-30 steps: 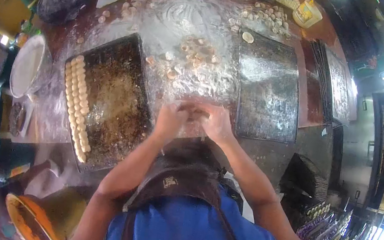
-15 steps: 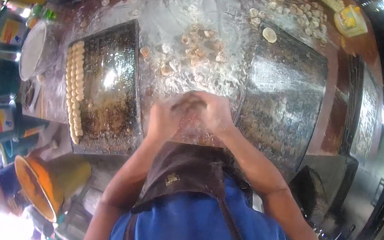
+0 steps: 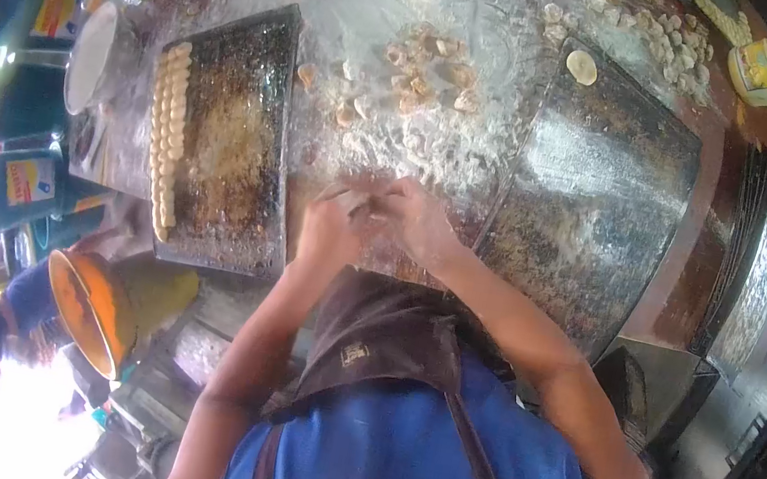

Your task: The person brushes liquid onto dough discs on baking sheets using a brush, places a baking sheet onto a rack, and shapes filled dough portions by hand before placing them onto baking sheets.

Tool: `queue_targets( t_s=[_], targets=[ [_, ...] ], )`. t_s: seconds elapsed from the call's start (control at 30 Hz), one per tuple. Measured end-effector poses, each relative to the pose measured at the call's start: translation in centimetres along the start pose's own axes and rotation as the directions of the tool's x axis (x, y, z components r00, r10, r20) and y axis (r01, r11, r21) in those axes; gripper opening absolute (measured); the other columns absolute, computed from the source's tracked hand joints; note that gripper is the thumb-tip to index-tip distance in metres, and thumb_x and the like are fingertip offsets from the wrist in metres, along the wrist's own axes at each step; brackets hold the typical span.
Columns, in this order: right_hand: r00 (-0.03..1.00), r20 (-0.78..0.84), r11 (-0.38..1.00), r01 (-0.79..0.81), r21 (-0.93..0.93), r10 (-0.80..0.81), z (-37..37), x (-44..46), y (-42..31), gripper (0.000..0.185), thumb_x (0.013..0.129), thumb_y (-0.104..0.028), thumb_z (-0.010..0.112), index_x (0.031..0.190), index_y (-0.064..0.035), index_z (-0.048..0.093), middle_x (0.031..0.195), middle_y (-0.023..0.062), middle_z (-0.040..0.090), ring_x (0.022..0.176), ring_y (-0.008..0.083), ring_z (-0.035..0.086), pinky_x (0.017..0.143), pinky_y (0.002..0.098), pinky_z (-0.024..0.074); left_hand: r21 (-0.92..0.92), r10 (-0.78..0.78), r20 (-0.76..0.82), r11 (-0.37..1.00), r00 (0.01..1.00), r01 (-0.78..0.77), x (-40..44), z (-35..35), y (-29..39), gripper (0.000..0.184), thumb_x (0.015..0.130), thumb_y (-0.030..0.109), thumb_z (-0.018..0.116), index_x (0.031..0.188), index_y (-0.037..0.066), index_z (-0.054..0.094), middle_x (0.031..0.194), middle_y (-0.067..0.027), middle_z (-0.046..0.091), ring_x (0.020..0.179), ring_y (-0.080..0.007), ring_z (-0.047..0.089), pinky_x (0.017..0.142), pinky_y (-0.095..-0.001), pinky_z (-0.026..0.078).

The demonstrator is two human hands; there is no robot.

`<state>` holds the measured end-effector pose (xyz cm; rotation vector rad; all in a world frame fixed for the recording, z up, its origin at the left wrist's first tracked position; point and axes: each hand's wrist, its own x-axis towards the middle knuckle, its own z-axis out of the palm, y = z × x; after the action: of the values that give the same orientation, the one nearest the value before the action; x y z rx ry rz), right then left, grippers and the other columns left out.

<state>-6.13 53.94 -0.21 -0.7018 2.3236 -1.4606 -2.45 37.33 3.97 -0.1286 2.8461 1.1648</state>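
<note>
Close together over the table's near edge, my left hand (image 3: 330, 231) and my right hand (image 3: 420, 229) have curled fingers that nearly meet. Whatever lies between the fingertips is too small and hidden to make out. Just beyond them, several small pieces of dough (image 3: 419, 85) lie on the floured table (image 3: 413, 1). To the left, a dark baking tray (image 3: 237, 144) carries rows of pale dough balls (image 3: 169, 128) along its left side. A second dark tray (image 3: 594, 194), on the right, has one flat dough round (image 3: 582, 67) at its far corner.
More dough pieces (image 3: 674, 50) lie at the far right, near a yellow-and-white container (image 3: 762, 74). Stacked trays (image 3: 743, 244) stand at the right edge. On the left are a pale round tub (image 3: 97, 60) and, lower down, an orange bucket (image 3: 81, 316).
The camera view has shifted, so the table and trays sit differently in the picture. My hands stay together at the same spot, with their fingers slightly moved and less blurred.
</note>
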Motion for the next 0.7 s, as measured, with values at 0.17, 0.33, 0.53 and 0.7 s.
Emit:
queue_targets(
  t_s=[0.17, 0.33, 0.53, 0.7],
  targets=[
    [0.978, -0.148, 0.982, 0.131, -0.133, -0.15, 0.8, 1.0, 0.6, 0.022, 0.076, -0.002, 0.07, 0.099, -0.0004, 0.071, 0.106, 0.0172, 0.062, 0.093, 0.0306, 0.063, 0.084, 0.0389, 0.0532, -0.13, 0.017, -0.171, 0.991, 0.985, -0.04, -0.7, 0.1, -2.7, 0.021, 0.082, 0.002, 0.068, 0.103, 0.001, 0.07, 0.099, -0.0173, 0.069, 0.093, -0.0297, 0.067, 0.08, -0.0351, 0.053],
    [0.989, 0.05, 0.91, -0.109, -0.4, 0.14, 0.6, 2.3, -2.9, 0.028, 0.077, -0.006, 0.069, 0.104, -0.0092, 0.072, 0.1, 0.0145, 0.067, 0.09, 0.0301, 0.066, 0.078, 0.0372, 0.0533, -0.077, 0.258, -0.015, 0.963, 0.966, -0.258, 0.1, 0.2, -4.7, 0.026, 0.078, -0.008, 0.06, 0.099, 0.002, 0.071, 0.1, -0.014, 0.071, 0.084, -0.026, 0.069, 0.074, -0.0324, 0.057],
    [0.922, 0.141, 0.767, -0.206, -0.608, 0.36, 1.4, 5.4, -8.0, 0.034, 0.081, -0.022, 0.072, 0.112, -0.0091, 0.07, 0.086, 0.0192, 0.071, 0.076, 0.0287, 0.071, 0.076, 0.0363, 0.0551, -0.1, 0.305, 0.183, 0.951, 0.935, -0.291, -2.9, -3.6, -7.1, 0.036, 0.086, 0.004, 0.057, 0.122, 0.007, 0.062, 0.105, -0.0148, 0.069, 0.088, -0.0276, 0.068, 0.077, -0.0354, 0.056],
    [0.951, -0.299, 0.521, -0.218, -0.825, -0.075, 6.3, 7.4, -6.9, 0.06, 0.093, -0.05, 0.053, 0.14, -0.0131, 0.048, 0.143, 0.0256, 0.042, 0.133, 0.0357, 0.042, 0.106, 0.0481, 0.0386, -0.073, 0.022, -0.11, 0.997, 0.994, -0.03, -3.0, -12.1, -13.5, 0.03, 0.09, 0.009, 0.057, 0.119, 0.004, 0.065, 0.121, -0.0134, 0.065, 0.114, -0.0261, 0.061, 0.096, -0.0361, 0.049]
  ],
)
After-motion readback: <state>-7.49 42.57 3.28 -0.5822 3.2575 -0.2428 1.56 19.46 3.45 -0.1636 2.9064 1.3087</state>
